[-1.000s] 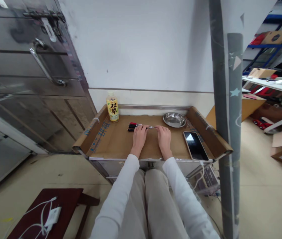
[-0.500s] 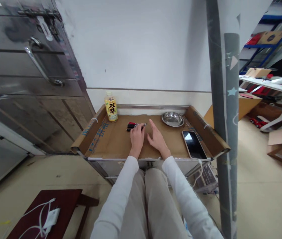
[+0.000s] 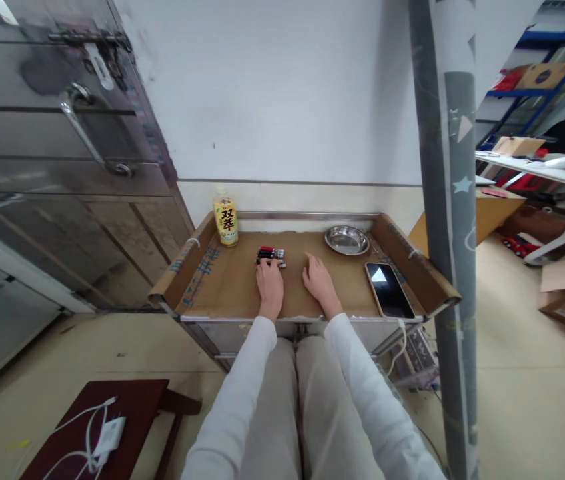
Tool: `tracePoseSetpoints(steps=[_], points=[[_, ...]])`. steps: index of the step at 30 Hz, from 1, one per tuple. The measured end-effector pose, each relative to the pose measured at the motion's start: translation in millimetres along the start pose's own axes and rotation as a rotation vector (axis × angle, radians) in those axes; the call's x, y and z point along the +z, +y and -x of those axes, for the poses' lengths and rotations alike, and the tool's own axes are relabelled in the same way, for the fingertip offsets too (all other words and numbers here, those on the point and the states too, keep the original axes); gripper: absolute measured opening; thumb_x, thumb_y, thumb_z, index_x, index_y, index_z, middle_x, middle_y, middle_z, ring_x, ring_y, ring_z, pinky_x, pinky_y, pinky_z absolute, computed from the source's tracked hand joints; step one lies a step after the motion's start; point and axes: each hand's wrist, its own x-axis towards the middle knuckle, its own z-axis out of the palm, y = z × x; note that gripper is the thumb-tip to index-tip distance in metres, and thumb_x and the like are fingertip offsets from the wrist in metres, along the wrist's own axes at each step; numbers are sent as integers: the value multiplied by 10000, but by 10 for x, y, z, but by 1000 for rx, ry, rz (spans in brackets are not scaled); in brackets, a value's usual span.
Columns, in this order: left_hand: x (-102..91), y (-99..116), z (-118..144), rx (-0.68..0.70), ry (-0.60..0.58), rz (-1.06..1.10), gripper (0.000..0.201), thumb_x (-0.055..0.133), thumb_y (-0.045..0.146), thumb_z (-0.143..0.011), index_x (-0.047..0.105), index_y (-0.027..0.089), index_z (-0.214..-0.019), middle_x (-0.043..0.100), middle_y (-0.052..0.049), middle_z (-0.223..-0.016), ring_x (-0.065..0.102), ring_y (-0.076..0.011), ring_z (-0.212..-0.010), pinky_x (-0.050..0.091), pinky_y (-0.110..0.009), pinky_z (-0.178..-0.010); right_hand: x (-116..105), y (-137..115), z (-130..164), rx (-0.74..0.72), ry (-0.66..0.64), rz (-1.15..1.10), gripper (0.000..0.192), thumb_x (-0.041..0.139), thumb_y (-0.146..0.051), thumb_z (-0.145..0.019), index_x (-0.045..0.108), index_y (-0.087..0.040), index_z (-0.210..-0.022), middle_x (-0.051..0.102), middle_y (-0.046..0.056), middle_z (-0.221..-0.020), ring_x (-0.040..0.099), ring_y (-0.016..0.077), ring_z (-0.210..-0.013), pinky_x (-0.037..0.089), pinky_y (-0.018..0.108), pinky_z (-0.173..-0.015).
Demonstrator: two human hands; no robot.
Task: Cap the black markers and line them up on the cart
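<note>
Several slim red and black sticks with silver ends [image 3: 270,253] lie side by side near the middle of the cardboard-lined tabletop [image 3: 242,287]. My left hand [image 3: 269,283] has its fingers closed on the nearest black stick [image 3: 281,265], at the front of this row; the silver end pokes out to the right of the fingertips. The fingers cover much of that stick. To the right, my right hand [image 3: 319,280] rests low over the cardboard with its fingers apart and nothing in it.
A yellow-labelled bottle [image 3: 226,219] stands at the back left. At the back right is a round steel dish [image 3: 347,240], and a phone [image 3: 389,291] with a cable lies in front of it. Cardboard sides [image 3: 415,263] edge the table. A grey pole [image 3: 455,233] rises at the right.
My left hand has brought the stick down beside the others and drawn slightly back toward me. My right hand has lowered, and its fingers point less upward.
</note>
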Motion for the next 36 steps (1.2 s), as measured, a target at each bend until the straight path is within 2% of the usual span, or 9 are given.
tracePoseSetpoints(steps=[8, 15, 18, 21, 23, 36], points=[[74, -32, -18, -28, 29, 61, 307, 377, 89, -938, 642, 160, -1077, 577, -141, -1116, 555, -251, -1065, 478, -367, -909, 1, -4, -4, 36, -39, 82, 405, 356, -140, -911, 519, -58, -1272, 633, 201, -1187, 570, 270, -1083, 434, 407, -977], [69, -16, -46, 10, 31, 83, 257, 426, 113, -924, 624, 134, -1086, 567, -156, -1138, 577, -261, -1044, 493, -379, -897, -2, 16, -19, 4, -90, 85, 298, 386, -119, -910, 622, -120, -1091, 670, 141, -1092, 570, 239, -1017, 416, 345, -941], [77, -12, -51, 133, -7, 124, 244, 440, 97, -911, 631, 153, -1052, 582, -130, -1114, 585, -239, -1022, 484, -361, -918, -6, 22, -24, 6, -89, 79, 300, 390, -118, -913, 621, -119, -1106, 671, 136, -1104, 569, 236, -1017, 412, 339, -939], [93, -7, -44, 337, -134, 166, 234, 436, 84, -907, 637, 173, -987, 605, -88, -1034, 591, -203, -973, 473, -336, -934, -16, 23, -24, 9, -107, 81, 305, 400, -113, -912, 621, -110, -1121, 667, 142, -1125, 570, 234, -1034, 413, 341, -948], [97, -5, -35, 418, -198, 176, 217, 445, 89, -905, 637, 182, -946, 612, -71, -986, 585, -197, -965, 464, -341, -948, -21, 22, -19, 13, -116, 78, 310, 403, -110, -910, 622, -104, -1130, 662, 149, -1142, 571, 235, -1051, 416, 347, -958], [64, -19, -17, 394, -241, 216, 205, 454, 105, -905, 631, 196, -957, 613, -65, -1010, 565, -200, -1006, 440, -357, -984, -13, 30, 30, -6, -85, 22, 341, 373, -117, -915, 627, -119, -1142, 656, 152, -1171, 572, 246, -1108, 422, 392, -1012]])
